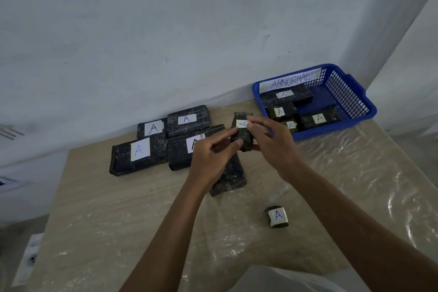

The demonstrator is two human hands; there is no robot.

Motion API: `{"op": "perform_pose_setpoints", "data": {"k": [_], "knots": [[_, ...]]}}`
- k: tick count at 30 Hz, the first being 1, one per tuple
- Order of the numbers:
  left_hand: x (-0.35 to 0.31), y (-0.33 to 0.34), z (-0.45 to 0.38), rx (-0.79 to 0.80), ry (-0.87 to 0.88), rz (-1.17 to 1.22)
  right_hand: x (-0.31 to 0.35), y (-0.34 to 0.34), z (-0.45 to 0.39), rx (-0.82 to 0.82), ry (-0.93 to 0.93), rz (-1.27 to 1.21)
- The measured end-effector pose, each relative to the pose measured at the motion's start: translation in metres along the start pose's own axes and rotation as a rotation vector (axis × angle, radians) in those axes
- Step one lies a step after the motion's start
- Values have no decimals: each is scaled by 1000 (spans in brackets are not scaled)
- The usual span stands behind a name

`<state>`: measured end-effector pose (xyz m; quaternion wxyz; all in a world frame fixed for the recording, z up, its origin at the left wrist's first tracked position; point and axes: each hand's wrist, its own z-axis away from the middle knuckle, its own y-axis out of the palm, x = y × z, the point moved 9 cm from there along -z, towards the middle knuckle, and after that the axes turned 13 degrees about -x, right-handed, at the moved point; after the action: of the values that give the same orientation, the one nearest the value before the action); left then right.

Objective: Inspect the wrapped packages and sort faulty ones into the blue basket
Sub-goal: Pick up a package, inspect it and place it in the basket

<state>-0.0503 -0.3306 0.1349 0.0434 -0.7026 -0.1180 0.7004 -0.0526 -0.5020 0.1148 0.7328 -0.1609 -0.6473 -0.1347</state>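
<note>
Wooden table [99, 232] under crinkled clear plastic sheet [343, 173] (pale wall [166, 19] behind)

Pale bluish wall [166, 19], wooden table [99, 197] under crinkled clear plastic sheet [343, 173], dim even light

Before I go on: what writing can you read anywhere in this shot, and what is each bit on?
"ABNORMAL": white strip on the back wall of the blue basket.
"A": white label on each of the four packages in the basket.
"A": labels on the four packages in the left group; one partly hidden by the left hand.
"A": package held by both hands, right hand too.
"A": small package lying alone in front.
Nothing else readable.
</note>
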Motion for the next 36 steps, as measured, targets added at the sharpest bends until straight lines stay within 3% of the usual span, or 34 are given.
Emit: {"op": "perform_pose_setpoints", "data": {"k": [2,6,13,16,22,26,29,31,36], "knots": [[4,0,-2,-30,-84,80,0,4,7,88,-116,102],[1,12,0,63,-181,198,1,0,17,211,-223,79],[-7,31,7,170,-161,226,17,-23,12,15,-366,63],[-8,37,9,153,-104,207,14,-26,9,-29,-352,83],[0,35,5,101,-74,134,7,-25,11,78,-323,195],[-5,39,4,132,-55,96,8,-34,16,-36,-295,164],[-13,53,9,247,2,1,3,-36,18,-97,-260,152],[-11,62,12,297,1,-22,2,-30,22,-60,-241,182],[0,59,12,230,55,-41,-2,-16,27,27,-203,265]]}}
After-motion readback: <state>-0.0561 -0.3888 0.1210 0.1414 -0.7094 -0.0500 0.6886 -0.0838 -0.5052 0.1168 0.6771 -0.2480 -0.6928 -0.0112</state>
